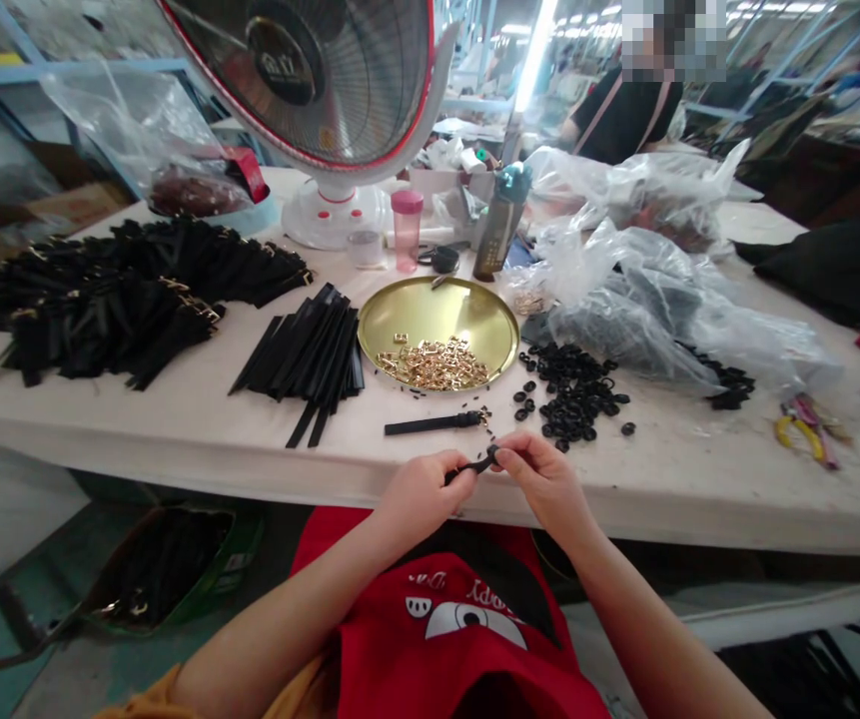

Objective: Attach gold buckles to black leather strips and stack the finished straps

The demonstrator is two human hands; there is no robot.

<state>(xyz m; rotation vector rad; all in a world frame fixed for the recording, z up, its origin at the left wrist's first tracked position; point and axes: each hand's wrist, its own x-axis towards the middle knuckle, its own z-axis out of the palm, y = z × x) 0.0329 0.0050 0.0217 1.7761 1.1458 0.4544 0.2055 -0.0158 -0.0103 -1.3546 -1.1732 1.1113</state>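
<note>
My left hand [424,491] and my right hand [541,477] meet at the near edge of the table [175,439], both pinching one thin black strap [474,466] between their fingertips. Just beyond them another black strap with a gold buckle [433,423] lies flat. A round gold tray [474,315] behind it holds a heap of small gold buckles [433,363]. To its right sits a scatter of small black rings [571,394]. A fan of plain black straps [310,355] lies left of the tray.
A big pile of black straps with buckles [115,295] fills the left of the table. A fan [325,90], a pink cup [407,228], a bottle [502,215] and plastic bags [646,290] stand behind. Pliers [804,429] lie right. Another person [624,100] works beyond.
</note>
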